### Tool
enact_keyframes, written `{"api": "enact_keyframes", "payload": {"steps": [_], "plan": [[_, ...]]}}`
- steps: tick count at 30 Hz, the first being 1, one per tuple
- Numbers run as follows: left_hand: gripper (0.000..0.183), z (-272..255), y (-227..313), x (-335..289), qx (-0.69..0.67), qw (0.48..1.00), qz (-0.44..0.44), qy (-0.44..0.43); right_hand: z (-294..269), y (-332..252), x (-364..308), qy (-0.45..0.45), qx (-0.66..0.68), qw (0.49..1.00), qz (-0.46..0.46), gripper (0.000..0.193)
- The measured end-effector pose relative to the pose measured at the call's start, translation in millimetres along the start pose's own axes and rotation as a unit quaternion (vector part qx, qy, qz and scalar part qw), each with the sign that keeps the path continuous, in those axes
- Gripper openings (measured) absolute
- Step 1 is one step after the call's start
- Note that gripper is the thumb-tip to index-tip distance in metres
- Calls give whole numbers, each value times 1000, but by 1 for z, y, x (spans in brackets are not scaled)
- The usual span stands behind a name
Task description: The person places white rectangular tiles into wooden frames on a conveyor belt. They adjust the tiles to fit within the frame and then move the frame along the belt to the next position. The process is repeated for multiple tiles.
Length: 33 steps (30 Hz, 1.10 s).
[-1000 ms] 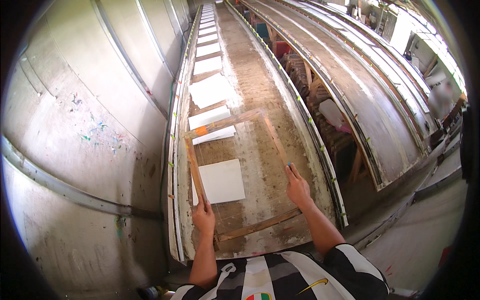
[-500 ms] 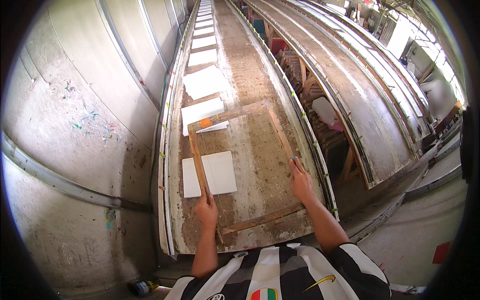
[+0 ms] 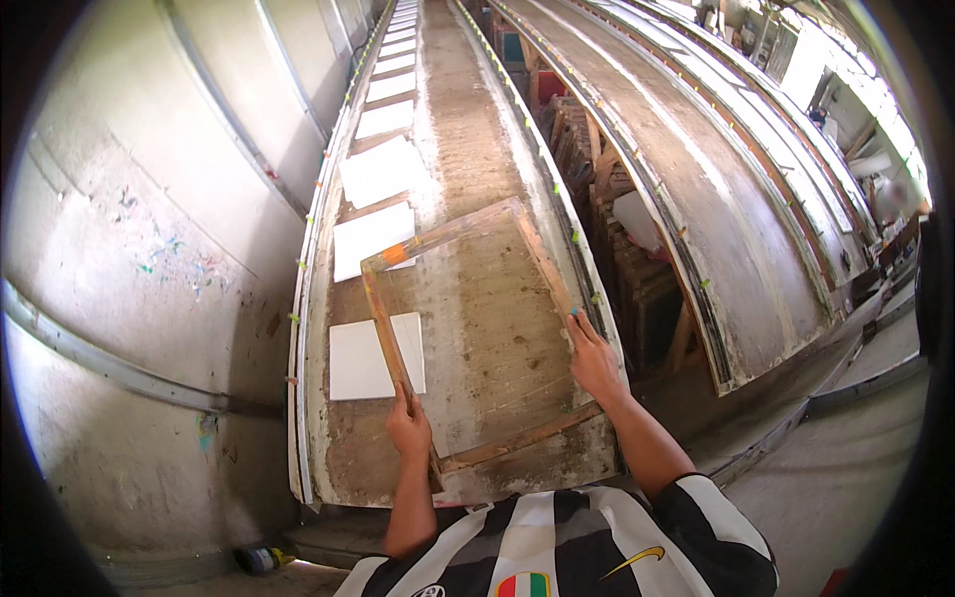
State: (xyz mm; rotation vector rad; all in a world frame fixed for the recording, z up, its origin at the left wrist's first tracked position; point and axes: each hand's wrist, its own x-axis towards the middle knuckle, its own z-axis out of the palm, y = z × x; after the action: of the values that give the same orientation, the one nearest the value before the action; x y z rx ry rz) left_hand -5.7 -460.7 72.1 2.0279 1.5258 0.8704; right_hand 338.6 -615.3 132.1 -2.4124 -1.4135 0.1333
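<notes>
A worn wooden frame (image 3: 383,323) with an orange patch near its far left corner is held in both my hands over a long table (image 3: 348,453). My left hand (image 3: 408,428) is closed around the lower part of its left bar. My right hand (image 3: 595,366) grips the right bar, where a small blue spot shows by the fingers. I cannot tell whether mesh spans the frame. Its left bar crosses the right part of the nearest white sheet (image 3: 353,358). Beyond, another white sheet (image 3: 360,241) lies partly behind the frame's far left corner.
More white sheets (image 3: 378,171) run in a row up the table's left side. Small clips line both table edges. A grey wall (image 3: 149,348) stands close on the left. To the right, past a gap, runs another long table (image 3: 736,249). A can (image 3: 261,559) lies low at left.
The frame has shifted right relative to the white sheets, with both hands still on it. The head view has moved too, so the table appears farther left.
</notes>
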Motion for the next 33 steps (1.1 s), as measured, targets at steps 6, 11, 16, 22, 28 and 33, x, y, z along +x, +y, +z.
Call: {"api": "enact_keyframes", "payload": {"steps": [6, 11, 16, 22, 28, 33], "plan": [[48, 25, 55, -6, 66, 998, -5, 3, -23, 42, 9, -28, 38, 999, 23, 71], [48, 43, 77, -10, 67, 998, 1, -4, -28, 73, 10, -17, 67, 997, 34, 71], [48, 49, 90, -16, 79, 997, -11, -11, -31, 89, 17, -39, 52, 998, 24, 77], [48, 58, 106, -23, 85, 996, -8, -7, -33, 105, 25, -34, 72, 997, 12, 73], [48, 63, 131, -39, 91, 995, -33, 20, -34, 124, 36, -41, 79, 996, -21, 72], [48, 66, 153, -53, 103, 991, -89, 6, -40, 139, 40, -47, 81, 995, -35, 71]]}}
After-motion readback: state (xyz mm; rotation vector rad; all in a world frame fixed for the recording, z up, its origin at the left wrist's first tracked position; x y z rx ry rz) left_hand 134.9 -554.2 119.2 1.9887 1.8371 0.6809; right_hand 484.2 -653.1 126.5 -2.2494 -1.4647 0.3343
